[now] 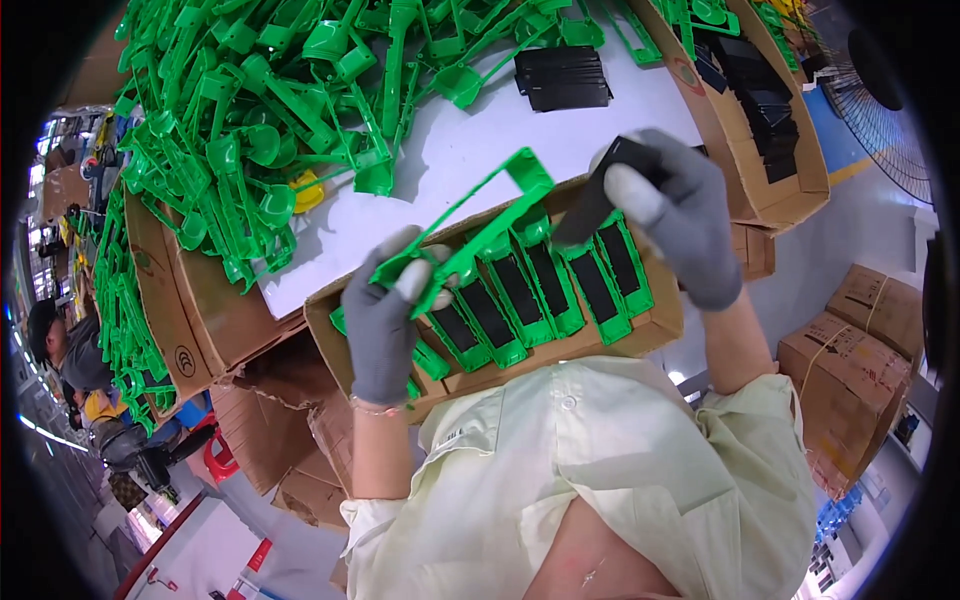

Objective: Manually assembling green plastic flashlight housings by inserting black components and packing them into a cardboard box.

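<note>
My left hand (385, 315), in a grey glove with pale fingertips, grips the lower end of a long green plastic frame (533, 172). The frame slants up to the right, and its long opening shows the white surface behind. In my gloved right hand (692, 215) a flat black rectangular strip (588, 208) is pinched between thumb and fingers, tilted down toward the left. Its lower end hangs close to the green frame, apparently apart from it. Below both hands is an open cardboard box (655, 333), with several green frames (508, 353) in a row, black strips set in them.
A big heap of green frames (250, 90) covers the back left, with a yellow piece (308, 191) among them. Black strips (563, 78) lie stacked on the white surface (460, 150). Right stand a carton (805, 190) of black pieces, a fan (875, 115) and strapped cartons (845, 365). A person (75, 350) is far left.
</note>
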The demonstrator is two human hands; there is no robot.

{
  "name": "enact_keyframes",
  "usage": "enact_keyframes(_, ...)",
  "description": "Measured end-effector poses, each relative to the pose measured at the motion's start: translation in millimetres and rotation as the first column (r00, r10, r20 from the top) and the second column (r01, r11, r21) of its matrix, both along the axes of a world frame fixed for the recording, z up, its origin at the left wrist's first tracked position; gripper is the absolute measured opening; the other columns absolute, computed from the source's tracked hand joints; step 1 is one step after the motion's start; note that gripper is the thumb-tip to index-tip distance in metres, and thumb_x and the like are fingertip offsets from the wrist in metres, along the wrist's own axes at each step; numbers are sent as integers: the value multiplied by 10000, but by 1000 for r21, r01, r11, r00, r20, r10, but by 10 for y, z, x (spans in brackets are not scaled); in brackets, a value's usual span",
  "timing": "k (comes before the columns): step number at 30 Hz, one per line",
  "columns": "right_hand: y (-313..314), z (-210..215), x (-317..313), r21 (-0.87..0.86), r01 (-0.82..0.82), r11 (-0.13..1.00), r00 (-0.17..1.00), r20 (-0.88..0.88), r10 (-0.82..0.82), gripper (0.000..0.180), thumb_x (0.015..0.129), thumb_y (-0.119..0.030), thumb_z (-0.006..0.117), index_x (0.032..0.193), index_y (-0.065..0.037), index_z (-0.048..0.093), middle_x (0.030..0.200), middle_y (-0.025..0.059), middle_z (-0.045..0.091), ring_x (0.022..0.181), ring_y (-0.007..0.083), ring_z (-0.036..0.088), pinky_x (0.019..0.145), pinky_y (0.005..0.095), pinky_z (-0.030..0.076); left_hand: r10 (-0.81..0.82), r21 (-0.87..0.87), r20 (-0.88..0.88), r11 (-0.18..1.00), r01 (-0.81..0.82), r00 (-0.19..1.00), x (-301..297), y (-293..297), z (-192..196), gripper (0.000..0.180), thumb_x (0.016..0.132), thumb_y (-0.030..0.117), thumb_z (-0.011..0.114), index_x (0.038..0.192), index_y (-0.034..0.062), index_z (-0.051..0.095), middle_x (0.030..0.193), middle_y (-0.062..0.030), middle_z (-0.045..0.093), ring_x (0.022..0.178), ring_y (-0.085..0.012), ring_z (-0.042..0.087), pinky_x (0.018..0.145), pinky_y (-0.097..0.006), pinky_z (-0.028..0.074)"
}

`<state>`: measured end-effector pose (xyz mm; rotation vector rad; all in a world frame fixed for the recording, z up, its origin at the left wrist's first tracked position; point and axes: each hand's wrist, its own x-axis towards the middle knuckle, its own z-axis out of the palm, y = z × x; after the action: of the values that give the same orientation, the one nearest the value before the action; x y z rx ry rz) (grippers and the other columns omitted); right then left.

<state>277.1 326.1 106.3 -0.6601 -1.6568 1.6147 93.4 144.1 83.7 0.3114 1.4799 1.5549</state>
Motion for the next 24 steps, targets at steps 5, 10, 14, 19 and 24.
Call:
enact_keyframes(5, -289, 37, 46, -360, -139, 922, 934, 262, 243, 256, 874, -165, 591, 1062, 1, 540, 679, 22, 585, 502, 21, 466, 434, 170, 341, -16, -15, 135, 1000, 18, 991, 217, 57, -19, 317, 855, 12, 592, 1157, -77, 559, 963, -161, 654, 773, -223, 667, 624, -267, 570)
enact_keyframes(10, -259, -9, 90, -295, -285, 912, 888, 278, 367, 241, 909, -170, 540, 1075, 5, 544, 654, 17, 572, 525, 33, 487, 467, 186, 371, -71, 2, 114, 997, 72, 991, 210, 41, -37, 290, 849, -13, 595, 1132, -74, 580, 939, -119, 647, 771, -178, 660, 621, -263, 567)
enact_keyframes(14, -227, -5, 86, -139, -332, 933, 847, 391, 360, 252, 912, -189, 542, 1066, 10, 562, 643, 20, 560, 532, 46, 496, 483, 207, 385, -100, 10, 118, 995, 100, 988, 208, 40, -3, 281, 854, -19, 586, 1128, -79, 580, 922, -134, 650, 768, -200, 666, 619, -267, 567)
enact_keyframes(19, -178, -63, 94, -64, -373, 926, 816, 452, 360, 241, 903, -178, 554, 1051, 13, 559, 612, 24, 545, 521, 49, 495, 479, 216, 390, -144, 40, 147, 989, 139, 979, 226, 63, 18, 274, 855, -19, 583, 1120, -89, 580, 903, -150, 650, 763, -223, 670, 615, -273, 564)
enact_keyframes(24, -173, -112, 62, -117, -346, 931, 810, 463, 360, 216, 898, -164, 551, 1025, 11, 551, 579, 24, 532, 487, 58, 484, 467, 219, 385, -134, 41, 107, 991, 130, 985, 264, 105, 58, 263, 853, -22, 582, 1105, -97, 584, 871, -159, 642, 719, -225, 658, 580, -273, 542)
